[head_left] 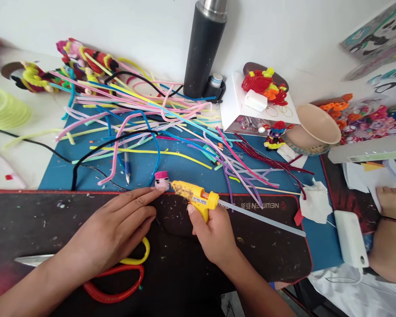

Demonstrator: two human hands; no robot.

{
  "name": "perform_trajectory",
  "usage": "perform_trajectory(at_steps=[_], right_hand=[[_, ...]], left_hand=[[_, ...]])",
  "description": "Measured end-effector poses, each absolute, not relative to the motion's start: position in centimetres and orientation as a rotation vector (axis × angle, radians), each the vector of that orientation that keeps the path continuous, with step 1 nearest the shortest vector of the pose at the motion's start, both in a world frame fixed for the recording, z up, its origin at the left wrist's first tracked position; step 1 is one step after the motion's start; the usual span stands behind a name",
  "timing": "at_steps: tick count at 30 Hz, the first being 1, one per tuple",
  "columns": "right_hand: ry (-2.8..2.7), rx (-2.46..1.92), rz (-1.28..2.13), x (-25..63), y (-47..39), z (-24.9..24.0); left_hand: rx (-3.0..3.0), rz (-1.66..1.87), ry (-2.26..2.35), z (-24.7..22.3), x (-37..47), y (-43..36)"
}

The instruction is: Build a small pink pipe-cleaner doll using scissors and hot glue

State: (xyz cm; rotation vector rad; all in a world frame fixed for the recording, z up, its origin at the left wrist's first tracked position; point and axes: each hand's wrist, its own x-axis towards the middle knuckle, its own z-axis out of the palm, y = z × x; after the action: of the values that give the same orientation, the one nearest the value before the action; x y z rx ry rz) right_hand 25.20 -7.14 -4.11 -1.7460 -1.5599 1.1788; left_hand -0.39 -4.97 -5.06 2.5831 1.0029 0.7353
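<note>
My right hand (217, 233) is wrapped round the grip of a yellow hot glue gun (191, 193), its nozzle pointing left. A long translucent glue stick (264, 219) juts from the gun's back end. In the fingertips of my left hand (114, 226) is a small doll head (162, 181), pale pink with a bright pink top and dark face marks. The nozzle tip is close beside the head; whether they touch I cannot tell. Under my left wrist lie scissors (114, 290) with red and yellow handles, partly hidden by the arm.
Many coloured pipe cleaners (135, 114) lie across the blue mat (138, 171), with a pen (127, 165) among them. Behind stand a black thermos (205, 50), a white box (232, 101) and a beige bowl (317, 125). At right is another person's arm (391, 242) near a white device (350, 237).
</note>
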Motion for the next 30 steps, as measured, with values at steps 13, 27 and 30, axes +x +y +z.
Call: perform_trajectory(at_steps=[13, 27, 30], right_hand=[[-1.552, -1.755, 1.173, 25.11, -7.1, -4.06], [-1.552, -1.767, 1.156, 25.15, -7.24, -4.23], [-1.563, -1.761, 1.167, 25.21, -7.23, -4.24]], left_hand=[[2.545, 0.756, 1.005, -5.09, -0.44, -5.02], [2.571, 0.733, 1.02, -5.14, -0.45, -4.96], [2.565, 0.74, 1.006, -5.06, -0.42, -4.96]])
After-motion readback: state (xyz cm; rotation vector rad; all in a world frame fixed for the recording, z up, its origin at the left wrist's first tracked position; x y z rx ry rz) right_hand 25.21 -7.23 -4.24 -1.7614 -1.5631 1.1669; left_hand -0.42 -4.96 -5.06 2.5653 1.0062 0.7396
